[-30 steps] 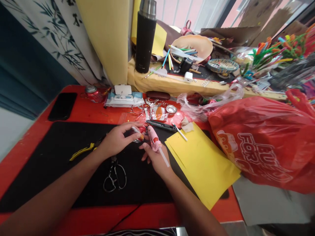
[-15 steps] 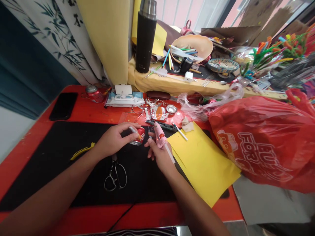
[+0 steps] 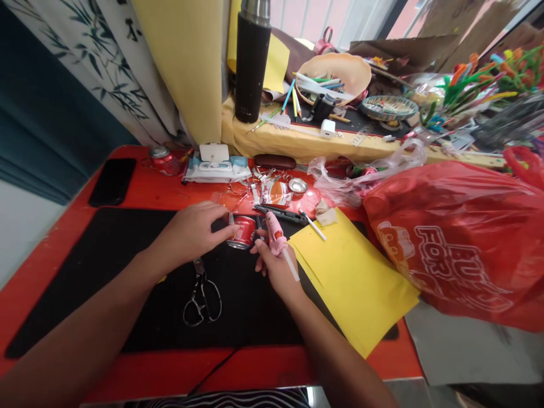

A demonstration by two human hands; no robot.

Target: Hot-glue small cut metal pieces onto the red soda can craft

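A short red can [image 3: 243, 232] sits on the black mat [image 3: 114, 260] and serves as the centre for everything else. Just to its left is the left hand [image 3: 193, 229], palm down, with the thumb and forefinger a little apart and the thumb tip close by the can's side; a small grey piece [image 3: 230, 219] shows between those fingertips, and I cannot tell whether it is pinched or whether the hand touches the can. Just to the can's right, the right hand [image 3: 274, 269] holds a pink glue gun [image 3: 277, 237], its fingers loosely curled and its grip on the handle partly hidden; a pale glue stick [image 3: 291, 266] sticks out of the gun's rear end. On the near side of the can, a little left, lie scissors [image 3: 200, 275], handles toward the person. Behind the can and to its right lies a box cutter [image 3: 284, 214]; farther right are a white pencil [image 3: 313, 225] and yellow paper [image 3: 352, 289]. Well behind the can, to its left, lies a pack of wipes [image 3: 219, 171].
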